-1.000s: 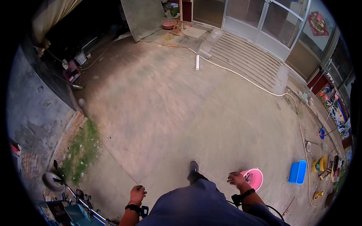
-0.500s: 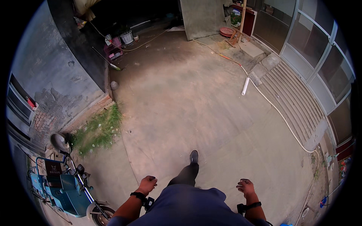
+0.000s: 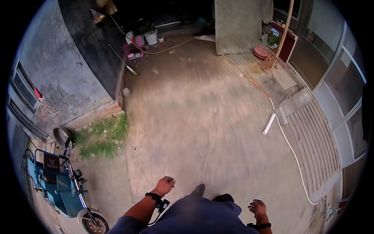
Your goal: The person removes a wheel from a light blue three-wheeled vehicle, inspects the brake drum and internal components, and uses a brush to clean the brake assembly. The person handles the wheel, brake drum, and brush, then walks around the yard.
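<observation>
My left hand (image 3: 165,185) is held out in front of my body above the concrete ground (image 3: 175,140), its fingers curled in, with nothing visible in them. My right hand (image 3: 257,208) hangs lower at my right side, fingers loosely bent toward the palm, and no object shows in it. Neither hand touches anything. Each wrist wears a black strap (image 3: 152,196) with a small device. One dark shoe (image 3: 200,189) steps forward below me.
A blue three-wheeler (image 3: 64,195) is parked at the left, beside a grass patch (image 3: 102,136). A hose (image 3: 290,150) runs down the right side past a white pipe (image 3: 269,124) and ridged concrete (image 3: 311,140). Ahead stand a grey panel (image 3: 238,29), a red basin (image 3: 260,52) and a pink crate (image 3: 133,51).
I have walked forward, and the view has turned slightly left. My left hand has swung forward and right; my right hand has moved lower in view. The forward foot has drawn nearer my body.
</observation>
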A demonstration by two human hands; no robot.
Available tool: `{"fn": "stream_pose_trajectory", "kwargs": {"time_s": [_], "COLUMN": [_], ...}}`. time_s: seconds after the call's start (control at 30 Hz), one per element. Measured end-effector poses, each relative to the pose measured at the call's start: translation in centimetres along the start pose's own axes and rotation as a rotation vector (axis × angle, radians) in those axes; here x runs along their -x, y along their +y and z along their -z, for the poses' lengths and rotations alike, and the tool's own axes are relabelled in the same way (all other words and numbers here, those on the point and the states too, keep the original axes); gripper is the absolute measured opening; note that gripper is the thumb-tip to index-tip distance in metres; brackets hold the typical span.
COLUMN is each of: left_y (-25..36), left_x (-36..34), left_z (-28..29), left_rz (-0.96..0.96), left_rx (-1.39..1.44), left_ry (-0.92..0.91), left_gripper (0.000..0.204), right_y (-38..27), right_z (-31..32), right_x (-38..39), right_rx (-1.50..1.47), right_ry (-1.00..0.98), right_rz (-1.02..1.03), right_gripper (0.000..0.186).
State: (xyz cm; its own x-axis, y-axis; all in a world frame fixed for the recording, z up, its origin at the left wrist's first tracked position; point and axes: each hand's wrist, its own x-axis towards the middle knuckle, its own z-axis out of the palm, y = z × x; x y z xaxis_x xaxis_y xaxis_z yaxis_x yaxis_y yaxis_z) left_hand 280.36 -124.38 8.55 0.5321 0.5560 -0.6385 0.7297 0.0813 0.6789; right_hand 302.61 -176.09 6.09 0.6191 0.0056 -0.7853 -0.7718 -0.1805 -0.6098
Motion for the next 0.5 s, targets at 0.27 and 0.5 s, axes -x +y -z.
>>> {"fn": "stream_pose_trajectory", "kwargs": {"time_s": [0.27, 0.5], "left_y": [4.6, 10.4], "left_x": [-2.3, -1.4], "left_z": [-3.3, -9.4], "left_rz": [0.152, 0.239], "left_rx": [0.222, 0.38], "left_ry": [0.179, 0.276], "left_gripper": [0.043, 0.041], "right_y": [-13.5, -26.5], "right_z": [-2.3, -3.4], "right_x": [-12.2, -20.0], "right_rx": [0.187, 0.287], "right_ry": [-0.165, -0.287], "right_rz": [0.016, 0.139], "right_gripper": [0.031, 0.028]}}
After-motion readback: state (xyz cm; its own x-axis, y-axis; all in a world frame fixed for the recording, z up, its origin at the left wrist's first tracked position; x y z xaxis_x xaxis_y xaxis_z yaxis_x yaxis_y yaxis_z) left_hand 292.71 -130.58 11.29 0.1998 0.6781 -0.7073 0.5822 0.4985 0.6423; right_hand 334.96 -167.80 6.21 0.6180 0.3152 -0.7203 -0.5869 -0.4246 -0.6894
